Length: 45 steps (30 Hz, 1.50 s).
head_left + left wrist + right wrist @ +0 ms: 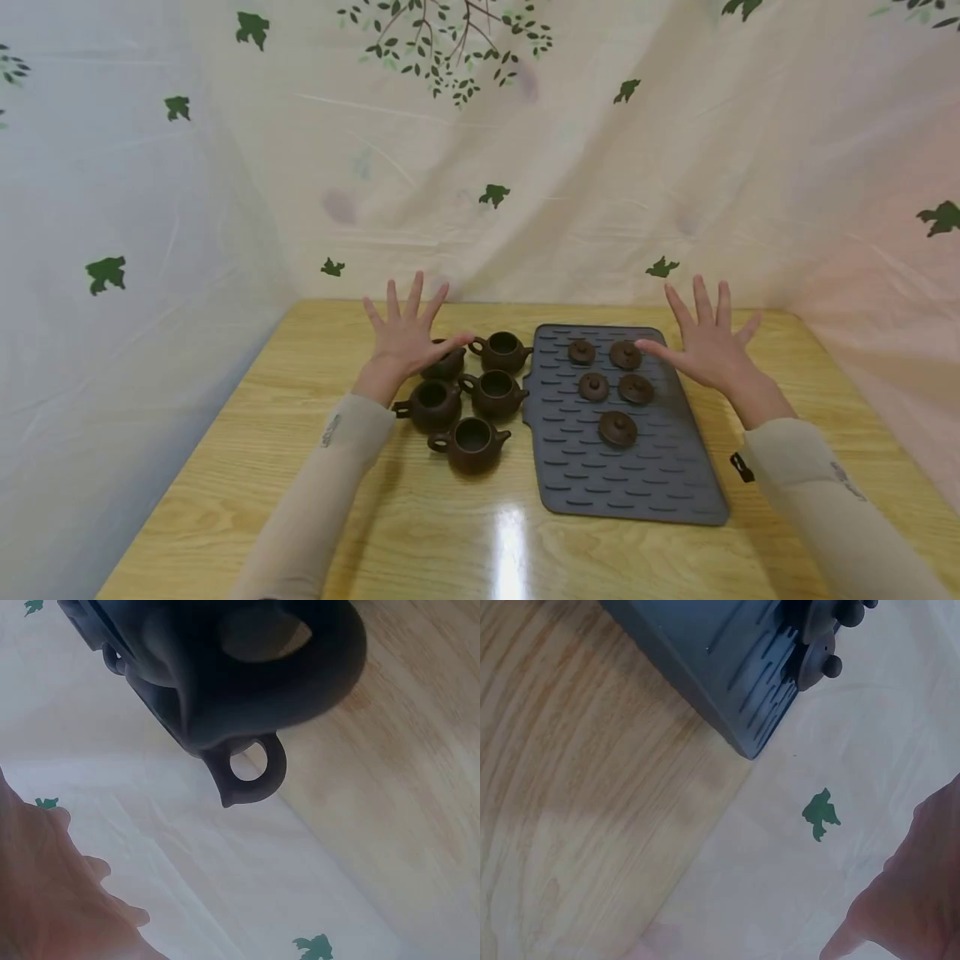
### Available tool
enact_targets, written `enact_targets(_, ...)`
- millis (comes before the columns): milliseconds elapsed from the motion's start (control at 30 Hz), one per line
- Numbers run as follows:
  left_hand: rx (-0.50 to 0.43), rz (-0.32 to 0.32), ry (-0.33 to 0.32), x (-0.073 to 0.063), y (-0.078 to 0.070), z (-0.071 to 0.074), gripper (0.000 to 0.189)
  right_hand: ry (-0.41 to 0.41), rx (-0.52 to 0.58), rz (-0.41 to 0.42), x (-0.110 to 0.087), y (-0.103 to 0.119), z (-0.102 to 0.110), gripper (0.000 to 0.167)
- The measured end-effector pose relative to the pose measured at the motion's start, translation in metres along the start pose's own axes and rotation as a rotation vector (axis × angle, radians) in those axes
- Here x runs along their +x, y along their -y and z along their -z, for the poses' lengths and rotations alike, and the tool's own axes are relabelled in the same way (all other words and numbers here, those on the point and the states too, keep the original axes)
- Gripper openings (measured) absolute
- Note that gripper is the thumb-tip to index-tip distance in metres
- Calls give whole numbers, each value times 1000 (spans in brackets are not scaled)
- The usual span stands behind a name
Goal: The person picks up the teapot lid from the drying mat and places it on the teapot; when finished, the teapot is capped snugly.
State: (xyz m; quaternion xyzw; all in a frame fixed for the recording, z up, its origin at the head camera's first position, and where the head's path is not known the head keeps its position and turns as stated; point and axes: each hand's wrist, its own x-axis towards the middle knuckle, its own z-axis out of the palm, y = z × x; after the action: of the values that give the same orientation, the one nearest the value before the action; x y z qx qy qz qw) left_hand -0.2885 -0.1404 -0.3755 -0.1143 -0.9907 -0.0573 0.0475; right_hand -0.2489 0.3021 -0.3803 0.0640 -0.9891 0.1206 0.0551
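Observation:
Both hands are raised with fingers spread, and neither holds anything. In the head view the left hand (405,337) is over the back left of a group of small dark brown teapots without lids, and partly hides the rearmost left teapot (447,364). The front teapot (471,446) has its spout to the right. In the left wrist view a teapot handle (259,769) shows close by. My right hand (711,346) is over the right edge of a dark grey ridged mat (585,475). Several round brown teapot lids lie on the mat, including the front lid (617,429).
A wooden table (247,467) carries everything. Behind it and at the sides hangs a pale cloth (585,208) printed with green leaves. The teapots stand close together along the mat's left edge. A small black tab (742,467) is by the right sleeve.

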Motion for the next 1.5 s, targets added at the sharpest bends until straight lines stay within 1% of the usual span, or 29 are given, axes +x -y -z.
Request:
enact_targets(233, -22, -13, -15, -15, 2, -2, 95, -10, 8, -2, -6, -5, -7, 104)
enact_targets(467, -55, -62, -61, -35, 4, -7, 98, -10, 49, 3, -18, -5, -16, 106)
enact_targets(600, -95, -89, -86, -45, 4, -10, 99, -4, 72, -1, -23, -3, -19, 106)
enact_targets(733, -128, -105, -93, -55, 5, -12, 101, 9, 114, 4, -27, 1, -21, 105)
enact_targets(900, -175, -132, -114, -66, 6, -14, 95, 20, 186, 34, -29, 4, -21, 105)
enact_targets(1033, -213, -156, -118, -73, 5, -13, 90, 13, 220, 72, -29, 5, -22, 106)
enact_targets(1133, -232, -174, -125, -78, 4, -13, 87, 18, 270, 87, -32, 7, -23, 106)
enact_targets(1300, -264, -207, -139, -87, 2, -12, 81, 67, 357, 83, -36, 12, -25, 104)
enact_targets(1500, -343, -216, -141, -94, -1, -7, 74, 91, 394, 88, -35, 15, -21, 97)
